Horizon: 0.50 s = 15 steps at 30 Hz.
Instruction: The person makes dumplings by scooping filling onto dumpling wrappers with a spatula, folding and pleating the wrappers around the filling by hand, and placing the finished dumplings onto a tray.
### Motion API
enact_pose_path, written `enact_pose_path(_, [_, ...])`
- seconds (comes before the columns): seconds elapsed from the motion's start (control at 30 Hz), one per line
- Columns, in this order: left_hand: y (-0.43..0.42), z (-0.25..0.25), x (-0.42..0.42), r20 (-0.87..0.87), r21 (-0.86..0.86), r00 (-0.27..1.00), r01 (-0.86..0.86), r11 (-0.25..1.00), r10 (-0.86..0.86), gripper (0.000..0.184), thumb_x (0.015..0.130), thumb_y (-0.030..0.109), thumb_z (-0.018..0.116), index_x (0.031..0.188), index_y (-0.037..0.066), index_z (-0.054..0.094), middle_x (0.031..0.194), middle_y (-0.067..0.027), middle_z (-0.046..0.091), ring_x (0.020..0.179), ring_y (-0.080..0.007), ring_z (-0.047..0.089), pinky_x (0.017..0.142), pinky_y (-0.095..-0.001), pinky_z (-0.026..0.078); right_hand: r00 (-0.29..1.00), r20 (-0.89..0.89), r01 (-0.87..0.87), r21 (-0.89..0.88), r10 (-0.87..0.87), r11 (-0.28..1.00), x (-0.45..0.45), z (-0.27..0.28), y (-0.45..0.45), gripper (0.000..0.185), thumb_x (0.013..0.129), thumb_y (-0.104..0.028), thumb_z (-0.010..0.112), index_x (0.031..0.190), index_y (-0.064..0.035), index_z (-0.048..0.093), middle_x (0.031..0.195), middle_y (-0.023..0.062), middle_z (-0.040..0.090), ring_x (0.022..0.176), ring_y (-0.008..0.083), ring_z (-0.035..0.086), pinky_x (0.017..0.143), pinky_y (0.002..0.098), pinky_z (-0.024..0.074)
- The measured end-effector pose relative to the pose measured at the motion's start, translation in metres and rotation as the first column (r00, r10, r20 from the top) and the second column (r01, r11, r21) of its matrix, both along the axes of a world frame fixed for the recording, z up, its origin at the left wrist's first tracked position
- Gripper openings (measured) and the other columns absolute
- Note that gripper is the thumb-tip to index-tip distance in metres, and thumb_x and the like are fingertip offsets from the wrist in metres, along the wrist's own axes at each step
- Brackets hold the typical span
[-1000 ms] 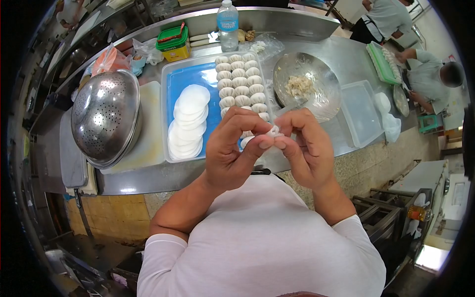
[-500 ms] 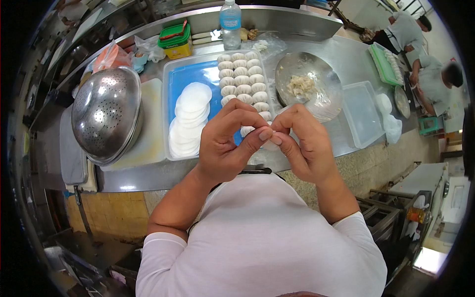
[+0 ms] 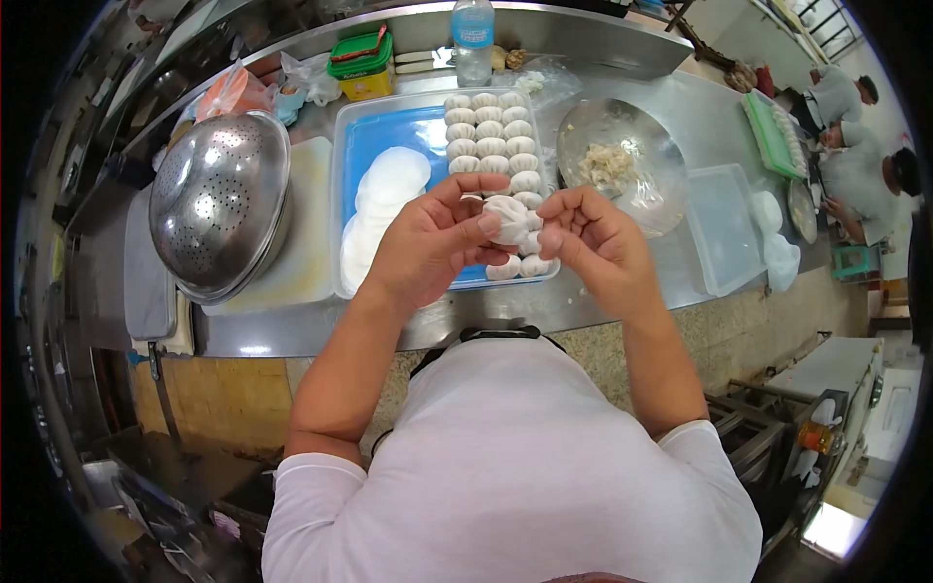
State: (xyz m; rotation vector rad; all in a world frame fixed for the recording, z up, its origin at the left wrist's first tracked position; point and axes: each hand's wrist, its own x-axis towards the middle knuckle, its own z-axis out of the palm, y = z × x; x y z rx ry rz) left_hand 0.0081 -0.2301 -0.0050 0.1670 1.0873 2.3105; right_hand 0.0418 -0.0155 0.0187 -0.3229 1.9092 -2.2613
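A white pleated dumpling (image 3: 506,222) sits between the thumb and fingers of my left hand (image 3: 432,236), held above the tray. At its right edge, the bent fingers and thumb of my right hand (image 3: 595,241) pinch the dough. Beneath my hands is a tray (image 3: 428,132) with a blue base, where finished-looking dumplings (image 3: 492,147) stand in rows. To their left lies an overlapping pile of round white wrappers (image 3: 391,185), partly behind my left hand. A metal bowl (image 3: 656,146) holds pale filling (image 3: 604,168) beyond my right hand.
An upturned steel colander (image 3: 219,199) rests by a cutting board (image 3: 309,219) on the left. Behind the tray stand a water bottle (image 3: 473,44) and a yellow tub (image 3: 364,73). A clear plastic container (image 3: 719,228) lies right. Several people (image 3: 855,175) work at the far right.
My hands have risen slightly and moved apart from their fingertip pinch, and the pleated dumpling now shows between them. The whole view has shifted slightly.
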Motion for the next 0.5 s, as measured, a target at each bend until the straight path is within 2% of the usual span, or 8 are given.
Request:
enact_pose_path(0.07, [0.001,0.000,0.002,-0.065,-0.100,0.997,-0.037,0.994,0.031,0.039,0.094,0.009,0.071,0.130,0.000,0.060,0.109,-0.0097,0.067,0.093,-0.0160,0.068,0.082,-0.0312,0.060,0.991,-0.071,0.125,0.137,-0.116,0.983,-0.002,-0.011,-0.006,0.021,0.102,-0.021,0.061,0.096,-0.0005,0.061,0.083,0.0036,0.059,0.074,0.0075,0.051,0.066,0.0253,0.0439])
enact_pose_path(0.1, [0.001,-0.001,0.004,-0.063,-0.101,0.998,-0.033,0.994,0.027,0.039,0.094,0.009,0.071,0.130,0.000,0.060,0.109,-0.0097,0.067,0.093,-0.0160,0.068,0.082,-0.0312,0.060,0.990,-0.069,0.129,0.136,-0.120,0.982,-0.002,-0.015,-0.010,0.021,0.102,-0.021,0.061,0.096,-0.0005,0.061,0.083,0.0036,0.059,0.074,0.0075,0.051,0.066,0.0253,0.0439])
enact_pose_path(0.17, [0.002,-0.005,0.006,-0.106,-0.135,0.993,-0.063,0.989,0.048,0.041,0.092,0.009,0.074,0.130,-0.001,0.061,0.108,-0.0077,0.067,0.093,-0.0140,0.067,0.083,-0.0304,0.060,0.973,-0.185,0.198,0.388,-0.134,0.900,-0.003,-0.020,-0.017,0.029,0.105,-0.026,0.056,0.090,-0.0011,0.057,0.079,0.0039,0.059,0.073,0.0079,0.050,0.064,0.0268,0.0440])
enact_pose_path(0.27, [0.003,-0.006,0.009,-0.111,-0.124,0.991,-0.091,0.988,0.078,0.041,0.089,0.009,0.077,0.126,-0.002,0.063,0.105,-0.0065,0.067,0.091,-0.0124,0.066,0.082,-0.0296,0.060,0.949,-0.248,0.275,0.361,-0.193,0.891,-0.001,-0.027,-0.026,0.030,0.106,-0.025,0.055,0.089,-0.0007,0.056,0.075,0.0042,0.058,0.070,0.0087,0.049,0.062,0.0281,0.0436])
enact_pose_path(0.5, [-0.001,-0.009,0.011,-0.169,-0.143,0.976,-0.159,0.977,0.134,0.043,0.086,0.009,0.080,0.125,-0.002,0.064,0.103,-0.0066,0.069,0.089,-0.0116,0.067,0.081,-0.0265,0.058,0.959,-0.186,0.261,0.283,-0.214,0.923,-0.004,-0.026,-0.037,0.028,0.105,-0.023,0.056,0.088,-0.0003,0.056,0.073,0.0043,0.060,0.068,0.0076,0.049,0.060,0.0274,0.0432])
